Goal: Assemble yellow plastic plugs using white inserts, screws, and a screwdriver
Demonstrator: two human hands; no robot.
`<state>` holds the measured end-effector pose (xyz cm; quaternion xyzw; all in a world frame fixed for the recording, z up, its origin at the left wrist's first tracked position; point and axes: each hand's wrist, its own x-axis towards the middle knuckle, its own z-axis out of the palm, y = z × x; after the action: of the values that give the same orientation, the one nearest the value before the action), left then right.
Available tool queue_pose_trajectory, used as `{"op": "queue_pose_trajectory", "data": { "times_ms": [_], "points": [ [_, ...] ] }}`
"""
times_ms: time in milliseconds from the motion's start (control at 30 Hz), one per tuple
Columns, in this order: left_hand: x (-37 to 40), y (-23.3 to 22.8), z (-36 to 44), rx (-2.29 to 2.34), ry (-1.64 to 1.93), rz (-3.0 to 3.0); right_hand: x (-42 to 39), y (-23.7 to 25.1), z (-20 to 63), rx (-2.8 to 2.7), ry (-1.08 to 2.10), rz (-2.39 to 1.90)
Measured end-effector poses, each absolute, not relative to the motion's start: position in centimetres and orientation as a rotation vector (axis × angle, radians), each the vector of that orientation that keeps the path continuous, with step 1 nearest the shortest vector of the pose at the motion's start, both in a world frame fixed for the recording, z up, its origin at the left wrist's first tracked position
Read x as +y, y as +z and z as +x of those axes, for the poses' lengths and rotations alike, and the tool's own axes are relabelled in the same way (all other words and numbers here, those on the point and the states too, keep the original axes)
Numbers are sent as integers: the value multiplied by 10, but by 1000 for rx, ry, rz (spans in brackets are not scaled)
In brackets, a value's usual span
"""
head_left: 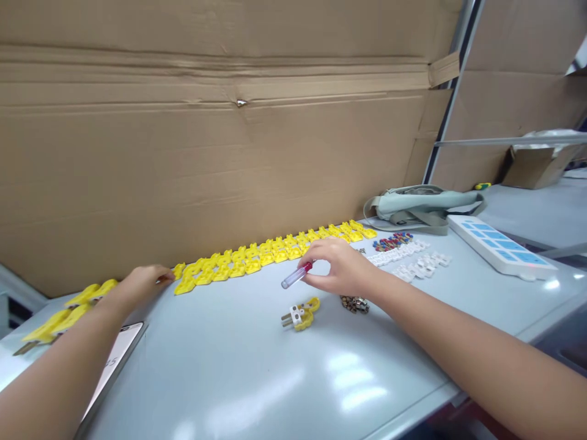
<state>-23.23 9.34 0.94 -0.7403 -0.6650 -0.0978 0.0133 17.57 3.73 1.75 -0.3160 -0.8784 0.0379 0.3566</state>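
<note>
Head view shows both forearms reaching over the grey desk (220,354); the right arm comes in from the lower right and runs up and leftward, with the right hand (337,264) raised above the desk, its back turned up; its thumb and index finger curve into a ring and pinch the clear-handled tool (295,277) near its red end, the clear end slanting down to the left; the left arm stretches forward from the lower left, the left hand (149,280) low at the left end of the rows of yellow covers (252,263), wrist bent, the fingers bunched toward the nearest cover; whether they grip it I cannot tell, as their tips are partly hidden.

The clear-handled tool is short, see-through with a faint purple tint and red at the held end; below it, on the desk, lies a plug (299,315), its yellow shell open around a white insert, the metal pins pointing left; just right of it sits a pile of small metal parts (354,304), partly behind the right forearm; farther right lie white pieces (424,266) and red-and-blue pieces (393,241); beside the left forearm are larger yellow plugs (50,327) and a clipboard (120,348).
</note>
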Motion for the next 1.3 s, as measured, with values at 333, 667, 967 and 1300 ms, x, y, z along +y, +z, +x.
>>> {"op": "queue_pose_trajectory", "data": {
  "times_ms": [333,667,967,1300],
  "points": [
    [71,44,-166,-2031,-480,-2115,36,24,175,-2162,488,-822],
    [-15,15,10,-1979,-546,-2851,42,18,173,-2057,631,-796],
    [-2,-10,-2,-1815,-765,-3018,42,9,170,-1911,881,-705],
    [3,-17,-4,-1820,-835,-3120,41,1,165,-2016,766,-744]
  ]
}}
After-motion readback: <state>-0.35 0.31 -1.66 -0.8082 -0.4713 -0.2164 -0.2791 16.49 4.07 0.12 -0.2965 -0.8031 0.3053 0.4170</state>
